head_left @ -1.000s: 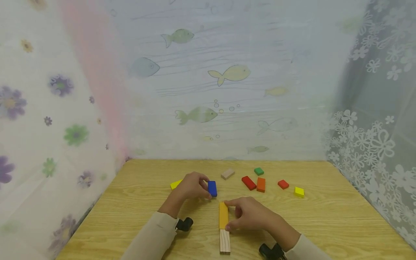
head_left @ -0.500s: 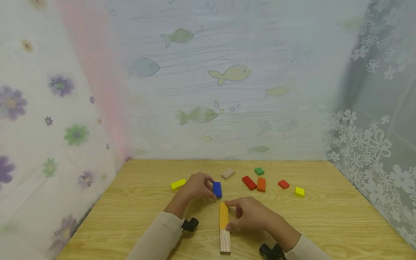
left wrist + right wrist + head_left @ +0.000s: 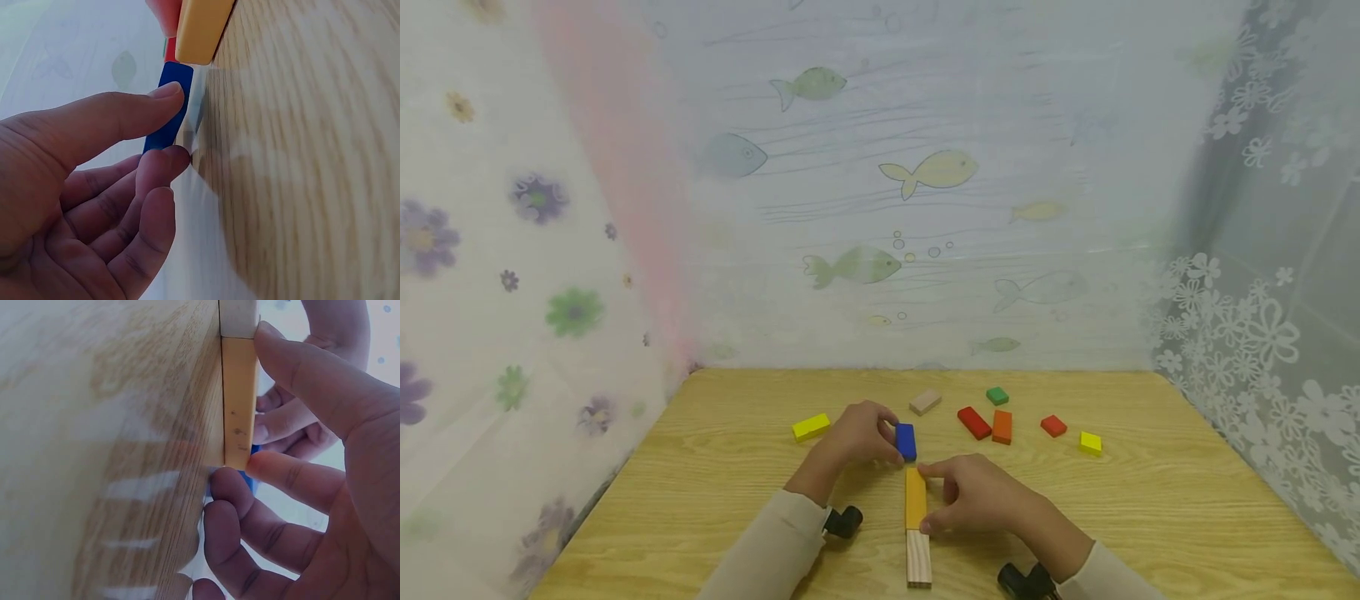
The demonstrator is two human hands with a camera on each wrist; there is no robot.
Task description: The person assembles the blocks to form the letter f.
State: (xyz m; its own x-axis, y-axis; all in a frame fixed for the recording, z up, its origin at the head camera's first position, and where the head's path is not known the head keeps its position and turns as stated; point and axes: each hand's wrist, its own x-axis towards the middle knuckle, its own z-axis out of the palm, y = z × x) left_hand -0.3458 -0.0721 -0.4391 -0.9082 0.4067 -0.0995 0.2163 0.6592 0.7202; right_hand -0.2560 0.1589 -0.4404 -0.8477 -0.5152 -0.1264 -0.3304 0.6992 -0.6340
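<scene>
A blue wooden block [image 3: 906, 442] is pinched by my left hand [image 3: 863, 433], thumb on one face and fingertips on the other. In the left wrist view that block [image 3: 176, 74] appears tilted, its end near the orange-yellow block's end. My right hand [image 3: 981, 493] holds the orange-yellow block [image 3: 915, 497] lengthwise, index finger at its far end and thumb by its near end. Behind that thumb, in the right wrist view, the orange-yellow block [image 3: 239, 394] meets a plain wood block [image 3: 239, 317] end to end. Together these two form a straight row on the table.
Across the wooden table [image 3: 715, 500] lie a yellow block [image 3: 811, 427], a plain block [image 3: 925, 402], a green block [image 3: 997, 396], a dark red block [image 3: 974, 423], an orange block [image 3: 1002, 427], a small red block [image 3: 1053, 426] and a small yellow block [image 3: 1091, 442].
My left hand has carried the blue block to the right and slightly nearer, toward the row's far end. The yellow block at left has come fully into view. My right hand stays put.
</scene>
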